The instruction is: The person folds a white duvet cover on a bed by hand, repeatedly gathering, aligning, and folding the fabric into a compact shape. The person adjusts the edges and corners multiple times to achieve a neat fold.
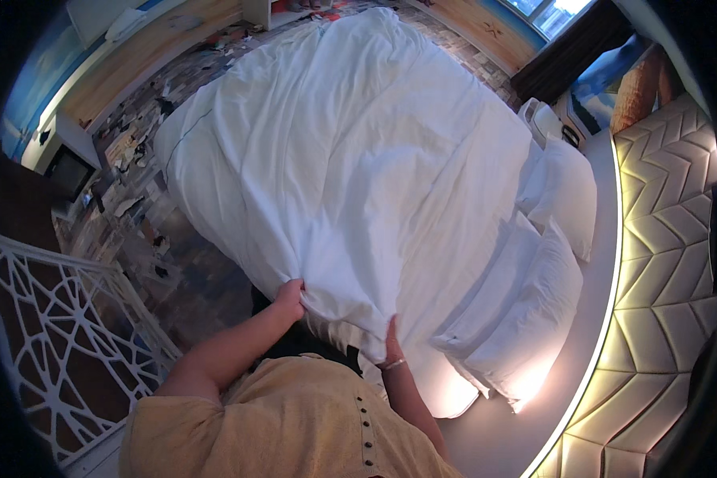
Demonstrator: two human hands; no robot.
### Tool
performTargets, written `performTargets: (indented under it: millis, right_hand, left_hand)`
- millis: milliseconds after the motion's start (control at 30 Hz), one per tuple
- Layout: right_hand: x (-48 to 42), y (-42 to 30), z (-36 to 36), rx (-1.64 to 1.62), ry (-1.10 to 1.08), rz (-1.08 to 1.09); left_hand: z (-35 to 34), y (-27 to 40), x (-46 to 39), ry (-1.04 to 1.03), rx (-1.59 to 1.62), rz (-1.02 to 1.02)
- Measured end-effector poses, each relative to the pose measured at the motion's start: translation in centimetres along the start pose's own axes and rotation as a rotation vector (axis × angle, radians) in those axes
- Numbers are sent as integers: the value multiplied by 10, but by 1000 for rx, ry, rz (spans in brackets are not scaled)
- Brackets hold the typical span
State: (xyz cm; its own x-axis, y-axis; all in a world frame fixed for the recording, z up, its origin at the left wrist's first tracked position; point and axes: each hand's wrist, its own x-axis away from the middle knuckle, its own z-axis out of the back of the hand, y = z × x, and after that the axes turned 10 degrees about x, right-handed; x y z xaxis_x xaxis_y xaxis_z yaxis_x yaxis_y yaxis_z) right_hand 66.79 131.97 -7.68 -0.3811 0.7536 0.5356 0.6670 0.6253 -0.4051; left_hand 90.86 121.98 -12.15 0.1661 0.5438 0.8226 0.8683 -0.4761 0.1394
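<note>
A rumpled white duvet (346, 149) spreads over most of the bed in front of me. My left hand (290, 300) grips its near edge, the fingers curled into the cloth. Farther right along that edge, my right hand (393, 343) holds the duvet too, with its thumb side showing and the other fingers mostly hidden by fabric. Between both hands the cloth is gathered and slightly raised. Below the duvet, part of the white mattress side (334, 331) shows close to my body.
White pillows (532, 316) lie along the bed's right side, below a lit, padded headboard (657, 299). To the left stands a white lattice screen (77, 334). Beyond it are a patterned floor (197, 263) and a white cabinet (66, 155). A dark curtain (573, 54) hangs by the window.
</note>
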Motion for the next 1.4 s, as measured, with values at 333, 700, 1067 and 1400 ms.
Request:
performTargets:
  millis: [333, 700, 1067, 1400]
  right_hand:
    - [-84, 10, -40, 368, 275, -167]
    - [16, 5, -46, 140, 303, -129]
    - [30, 41, 24, 38, 414, -169]
    - [-4, 72, 24, 36, 256, -471]
  left_hand:
    - [-14, -55, 67, 27, -643, -157]
    - [-40, 7, -16, -193, -36, -111]
    - [41, 107, -35, 346, -370, -493]
    - [189, 117, 105, 441, -529, -428]
